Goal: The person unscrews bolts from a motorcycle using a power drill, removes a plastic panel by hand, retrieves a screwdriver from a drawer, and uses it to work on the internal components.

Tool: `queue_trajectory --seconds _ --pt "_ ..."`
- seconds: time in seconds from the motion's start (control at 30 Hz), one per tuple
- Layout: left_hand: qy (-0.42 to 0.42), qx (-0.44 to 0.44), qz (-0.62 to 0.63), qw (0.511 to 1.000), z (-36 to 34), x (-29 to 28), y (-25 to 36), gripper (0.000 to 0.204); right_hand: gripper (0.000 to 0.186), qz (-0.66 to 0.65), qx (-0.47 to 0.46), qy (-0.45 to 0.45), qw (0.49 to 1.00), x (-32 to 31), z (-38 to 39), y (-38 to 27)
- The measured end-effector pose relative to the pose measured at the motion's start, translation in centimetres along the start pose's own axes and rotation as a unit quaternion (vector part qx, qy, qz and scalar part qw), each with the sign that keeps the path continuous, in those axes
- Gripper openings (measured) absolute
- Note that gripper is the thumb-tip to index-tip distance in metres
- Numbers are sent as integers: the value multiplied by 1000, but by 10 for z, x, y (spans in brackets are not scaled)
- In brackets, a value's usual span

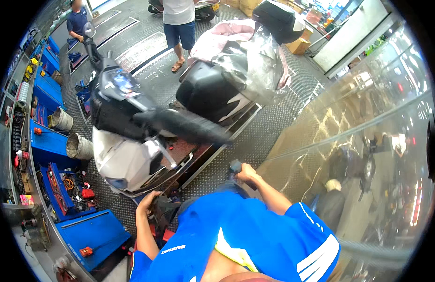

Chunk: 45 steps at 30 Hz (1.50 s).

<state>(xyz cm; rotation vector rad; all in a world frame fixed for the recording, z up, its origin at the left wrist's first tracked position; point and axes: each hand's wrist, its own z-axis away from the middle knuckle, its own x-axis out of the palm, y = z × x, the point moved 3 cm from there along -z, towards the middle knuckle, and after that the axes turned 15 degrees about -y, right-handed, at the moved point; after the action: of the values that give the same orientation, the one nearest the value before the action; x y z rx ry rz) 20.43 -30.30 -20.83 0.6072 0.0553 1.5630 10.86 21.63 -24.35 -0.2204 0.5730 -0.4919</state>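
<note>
My right hand (pixel 247 173) is closed around a dark hand-held tool with a rounded grey end (pixel 235 165); its exact kind is unclear. It is held in front of my body, beside the lift's edge. Low at the scooter's near end, my left hand (pixel 146 203) has its fingers curled at a black part (pixel 164 207); what they grip is partly hidden. The scooter (pixel 128 152), with white and black panels, stands before me on a raised platform (pixel 203 170). Its black handlebar (pixel 189 126) is blurred and turned across the footwell.
Blue tool drawers (pixel 93 235), an open blue toolbox (pixel 57 188) and buckets (pixel 79 146) line the left. A transparent curtain (pixel 349 127) hangs at right. Plastic covers the scooter's seat (pixel 241 56). Two people stand beyond, one in a white shirt (pixel 178 14).
</note>
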Motion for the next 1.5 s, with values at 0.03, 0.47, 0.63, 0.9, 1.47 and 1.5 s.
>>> queue_trajectory --seconds 0.03,0.47,0.63,0.9,1.47,1.5 --pt "15 7 -48 999 -29 10 9 33 49 5 -7 -10 1000 -17 -12 5" --pt "110 317 -441 832 -226 398 435 67 55 -196 78 61 976 -186 -29 134" --pt "202 362 -490 767 -267 469 661 76 51 -254 91 78 960 -172 -26 191" --pt "346 265 -530 727 -394 463 766 91 33 -308 149 58 938 -163 -32 191" --pt "121 339 -569 739 -217 296 120 46 19 -244 -51 -127 960 -97 -68 97" --pt "128 267 -572 765 -194 275 104 45 19 -247 -65 -120 959 -96 -63 92"
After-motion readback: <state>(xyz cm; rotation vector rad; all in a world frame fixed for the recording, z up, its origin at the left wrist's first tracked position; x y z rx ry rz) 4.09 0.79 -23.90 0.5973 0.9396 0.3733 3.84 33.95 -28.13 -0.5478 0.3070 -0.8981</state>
